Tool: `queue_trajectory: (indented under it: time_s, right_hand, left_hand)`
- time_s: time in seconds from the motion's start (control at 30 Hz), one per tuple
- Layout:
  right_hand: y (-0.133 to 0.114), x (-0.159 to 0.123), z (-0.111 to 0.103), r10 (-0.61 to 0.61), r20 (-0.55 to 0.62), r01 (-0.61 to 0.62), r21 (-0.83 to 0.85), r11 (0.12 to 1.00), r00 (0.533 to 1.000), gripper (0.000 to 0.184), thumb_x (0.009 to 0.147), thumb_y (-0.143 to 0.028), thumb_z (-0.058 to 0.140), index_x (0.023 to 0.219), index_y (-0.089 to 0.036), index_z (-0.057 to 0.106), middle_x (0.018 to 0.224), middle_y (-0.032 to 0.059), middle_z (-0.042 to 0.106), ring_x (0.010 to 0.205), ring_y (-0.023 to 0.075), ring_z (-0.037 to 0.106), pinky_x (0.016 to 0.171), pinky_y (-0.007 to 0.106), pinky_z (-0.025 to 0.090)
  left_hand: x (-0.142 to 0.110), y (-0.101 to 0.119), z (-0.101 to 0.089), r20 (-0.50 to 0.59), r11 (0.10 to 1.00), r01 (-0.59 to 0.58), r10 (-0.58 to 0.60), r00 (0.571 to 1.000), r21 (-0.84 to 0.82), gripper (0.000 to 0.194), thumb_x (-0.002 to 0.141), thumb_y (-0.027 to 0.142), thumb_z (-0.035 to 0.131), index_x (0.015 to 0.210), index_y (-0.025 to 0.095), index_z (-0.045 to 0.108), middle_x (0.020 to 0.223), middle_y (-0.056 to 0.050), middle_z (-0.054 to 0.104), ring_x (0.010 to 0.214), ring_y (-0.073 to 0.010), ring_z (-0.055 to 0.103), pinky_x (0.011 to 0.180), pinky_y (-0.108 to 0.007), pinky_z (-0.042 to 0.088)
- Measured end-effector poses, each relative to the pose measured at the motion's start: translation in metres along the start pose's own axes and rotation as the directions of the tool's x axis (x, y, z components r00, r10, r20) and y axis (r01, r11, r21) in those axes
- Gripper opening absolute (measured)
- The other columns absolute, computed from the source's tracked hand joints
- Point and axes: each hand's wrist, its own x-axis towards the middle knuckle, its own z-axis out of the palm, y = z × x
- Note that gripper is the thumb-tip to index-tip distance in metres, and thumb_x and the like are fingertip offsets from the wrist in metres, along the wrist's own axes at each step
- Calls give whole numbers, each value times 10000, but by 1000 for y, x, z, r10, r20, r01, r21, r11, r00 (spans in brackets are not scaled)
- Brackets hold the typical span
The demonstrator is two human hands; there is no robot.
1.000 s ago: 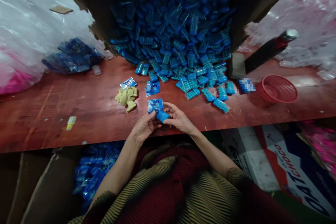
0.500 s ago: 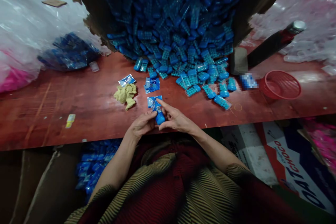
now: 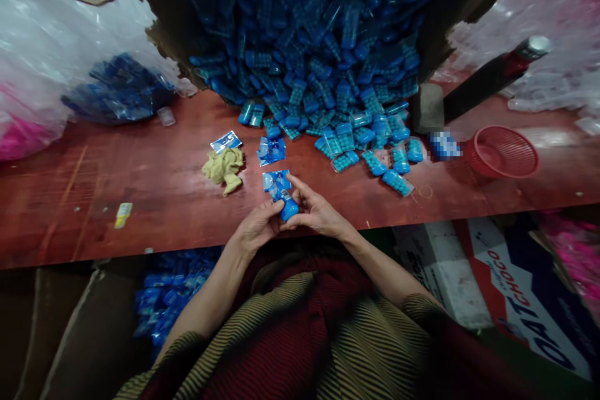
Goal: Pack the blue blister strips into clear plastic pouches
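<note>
My left hand (image 3: 255,227) and my right hand (image 3: 316,210) meet at the near edge of the red table (image 3: 94,187). Both are closed on one small blue capsule-shaped container (image 3: 287,206) held between them. A blue printed packet (image 3: 275,179) sits at its far end, touching my right fingertips. A second blue packet (image 3: 270,150) lies a little farther out. Beyond it a big heap of blue containers (image 3: 319,62) spills out of a torn cardboard box onto the table.
A crumpled yellow cloth (image 3: 224,167) and a small card (image 3: 225,141) lie left of my hands. A red mesh basket (image 3: 500,151) and a dark bottle (image 3: 492,78) are at the right. Plastic bags flank the box. Below the table's left stands a box of blue packs (image 3: 164,300).
My right index finger, stretched out over the packet half a second ago, has curled back onto the container. The container has turned from lying sideways to pointing away from me.
</note>
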Motion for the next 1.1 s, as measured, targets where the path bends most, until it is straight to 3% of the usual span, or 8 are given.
queue_trajectory:
  time_s: [0.3,0.4,0.53,0.67,0.77,0.93,1.0,1.1]
  right_hand:
    - [-3,-6,1,51,-41,-44,156,987,998,925,596,-184,768,1388,-346,318,841,-52,398,640,55,450,594,173,456]
    - [-3,-8,2,83,-20,-78,174,982,996,836,639,-219,742,1372,-308,351,853,-43,449,624,59,451,591,185,460]
    - [2,-10,3,98,-75,-92,86,992,992,675,713,-266,676,1336,-279,415,857,-30,507,592,64,402,573,195,454]
    - [8,-10,4,71,-179,-86,-79,993,981,606,730,-265,650,1306,-264,461,748,-43,486,553,70,388,529,189,415]
    - [10,-11,5,56,-220,-80,-103,991,974,615,730,-270,648,1313,-261,453,755,-44,484,551,68,400,529,189,411]
    - [9,-10,1,40,-47,-48,-188,981,998,672,726,-290,677,1346,-232,425,900,-9,544,643,85,467,656,230,451]
    - [9,-8,-6,8,-43,-22,-326,945,999,525,759,-292,655,1259,-193,527,880,1,543,648,88,467,667,237,441]
    - [9,-2,-17,-67,-109,-3,-545,839,992,262,827,-260,590,1061,-157,648,826,14,557,721,111,514,721,250,431]
  left_hand:
    - [-11,-5,17,-133,998,-64,62,989,-13,375,576,310,809,838,126,612,680,-6,661,573,-114,614,586,-235,534]
    - [-11,-9,24,-162,993,-114,107,981,-36,382,585,318,804,856,120,622,708,-15,667,597,-115,613,598,-237,535]
    - [-6,-19,27,-202,983,-161,142,969,-83,285,699,331,722,887,137,633,777,-27,679,619,-112,614,582,-229,530]
    - [-3,-27,28,-258,975,-172,131,957,-140,193,787,319,637,891,156,635,822,-33,692,702,-125,644,639,-240,541]
    - [-1,-28,31,-290,973,-162,109,951,-167,172,822,317,595,876,158,634,818,-34,698,734,-132,654,665,-245,542]
    - [-11,-16,19,-288,974,-198,159,944,-112,199,788,352,628,848,163,643,750,-30,701,720,-169,667,693,-296,552]
    - [-30,-2,4,-382,959,-279,237,893,-57,183,775,361,637,779,178,634,736,-19,706,732,-180,673,730,-321,556]
    - [-73,23,-23,-637,868,-495,402,658,37,339,849,484,465,722,216,629,692,18,707,808,-161,673,835,-314,541]
